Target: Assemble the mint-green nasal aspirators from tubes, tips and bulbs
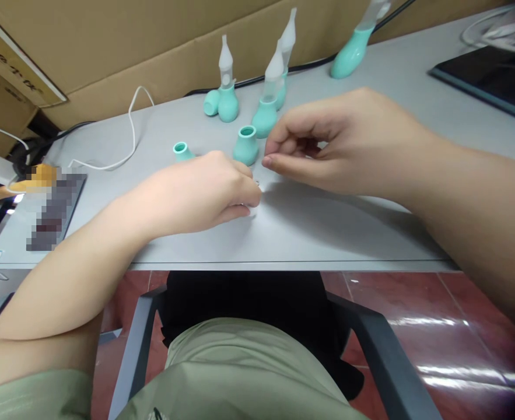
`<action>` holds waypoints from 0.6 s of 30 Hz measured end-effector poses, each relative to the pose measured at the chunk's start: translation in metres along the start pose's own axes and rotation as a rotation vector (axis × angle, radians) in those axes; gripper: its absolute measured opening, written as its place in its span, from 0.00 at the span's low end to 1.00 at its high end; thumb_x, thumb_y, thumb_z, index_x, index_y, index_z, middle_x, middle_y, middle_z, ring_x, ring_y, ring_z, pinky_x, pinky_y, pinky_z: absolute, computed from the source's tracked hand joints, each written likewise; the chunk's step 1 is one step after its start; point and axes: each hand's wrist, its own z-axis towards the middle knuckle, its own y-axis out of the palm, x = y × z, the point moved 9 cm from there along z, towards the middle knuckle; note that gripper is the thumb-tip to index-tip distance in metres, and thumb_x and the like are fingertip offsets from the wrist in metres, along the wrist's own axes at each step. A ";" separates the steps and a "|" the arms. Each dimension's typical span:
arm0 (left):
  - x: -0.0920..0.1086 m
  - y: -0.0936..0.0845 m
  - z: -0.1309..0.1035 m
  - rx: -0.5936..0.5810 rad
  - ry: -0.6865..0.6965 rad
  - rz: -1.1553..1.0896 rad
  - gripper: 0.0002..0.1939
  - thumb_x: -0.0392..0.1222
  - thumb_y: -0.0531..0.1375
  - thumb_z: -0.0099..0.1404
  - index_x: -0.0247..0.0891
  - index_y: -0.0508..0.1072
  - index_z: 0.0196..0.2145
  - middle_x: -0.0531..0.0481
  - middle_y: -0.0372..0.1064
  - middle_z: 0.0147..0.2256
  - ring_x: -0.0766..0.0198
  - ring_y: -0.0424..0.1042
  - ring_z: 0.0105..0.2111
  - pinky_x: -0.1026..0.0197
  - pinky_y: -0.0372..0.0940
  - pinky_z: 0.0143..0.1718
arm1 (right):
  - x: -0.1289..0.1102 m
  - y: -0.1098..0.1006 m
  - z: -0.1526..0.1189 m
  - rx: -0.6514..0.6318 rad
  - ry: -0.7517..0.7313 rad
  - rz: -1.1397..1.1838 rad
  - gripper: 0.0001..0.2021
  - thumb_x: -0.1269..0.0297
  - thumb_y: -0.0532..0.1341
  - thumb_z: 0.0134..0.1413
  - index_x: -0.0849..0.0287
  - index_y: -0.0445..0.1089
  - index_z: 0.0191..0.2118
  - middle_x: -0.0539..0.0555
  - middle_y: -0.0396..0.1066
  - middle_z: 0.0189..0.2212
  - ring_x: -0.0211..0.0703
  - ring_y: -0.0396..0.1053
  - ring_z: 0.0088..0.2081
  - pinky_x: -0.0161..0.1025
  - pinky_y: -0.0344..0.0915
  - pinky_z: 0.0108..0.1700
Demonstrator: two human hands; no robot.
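Note:
My left hand (216, 189) is closed low over the desk, fingers bent downward; a tiny glint shows by its knuckles, but what it grips is hidden. To its right, my right hand (327, 143) is curled, thumb and index fingertips pinched together; I cannot make out anything between them. Just beyond both hands stands an open-necked teal rubber bulb (245, 147). Another open teal bulb (182, 150) is partly covered by my left hand. Behind them, a nasal aspirator (263, 116) with a teal bulb, clear tube and whitish pointed tip stands close to my right hand.
Further back are another nasal aspirator (228, 104), a teal bulb on its side (212, 102), a partly hidden aspirator (288, 38) and one leaning at the right (351, 55). A white cable (132, 128), a dark flat device (493, 79) and cardboard (152, 46) border the desk (222, 248).

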 end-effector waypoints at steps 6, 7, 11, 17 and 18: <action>-0.010 -0.046 -0.008 0.308 -0.081 -0.300 0.05 0.41 0.76 0.73 0.47 0.88 0.37 0.50 0.91 0.41 0.53 0.88 0.41 0.45 0.83 0.47 | -0.004 -0.004 0.002 0.077 0.030 0.358 0.09 0.63 0.80 0.67 0.53 0.83 0.36 0.48 0.81 0.29 0.33 0.72 0.28 0.38 0.64 0.30; -0.017 -0.051 -0.009 0.370 -0.122 -0.370 0.06 0.42 0.78 0.72 0.46 0.88 0.36 0.50 0.92 0.42 0.52 0.89 0.44 0.44 0.84 0.49 | -0.005 -0.006 0.002 0.116 0.029 0.429 0.11 0.58 0.83 0.65 0.53 0.84 0.36 0.48 0.83 0.31 0.34 0.75 0.30 0.38 0.68 0.31; -0.037 -0.054 -0.010 0.521 -0.157 -0.497 0.10 0.48 0.83 0.70 0.44 0.88 0.36 0.51 0.93 0.47 0.50 0.90 0.49 0.42 0.86 0.54 | -0.009 -0.002 0.002 0.202 0.044 0.624 0.18 0.59 0.92 0.52 0.54 0.87 0.40 0.49 0.87 0.35 0.38 0.83 0.37 0.36 0.80 0.38; -0.046 -0.035 -0.008 0.453 -0.188 -0.551 0.16 0.57 0.84 0.70 0.46 0.89 0.40 0.46 0.93 0.52 0.45 0.91 0.51 0.36 0.90 0.56 | -0.018 -0.003 -0.003 0.317 0.028 0.571 0.20 0.60 0.95 0.43 0.55 0.87 0.35 0.49 0.85 0.34 0.39 0.84 0.36 0.38 0.86 0.43; -0.046 -0.034 -0.008 0.443 -0.199 -0.561 0.17 0.57 0.85 0.69 0.45 0.89 0.42 0.45 0.93 0.52 0.45 0.91 0.50 0.36 0.90 0.56 | -0.020 -0.003 -0.004 0.327 0.013 0.565 0.19 0.62 0.94 0.44 0.54 0.88 0.35 0.49 0.86 0.34 0.40 0.84 0.37 0.38 0.86 0.44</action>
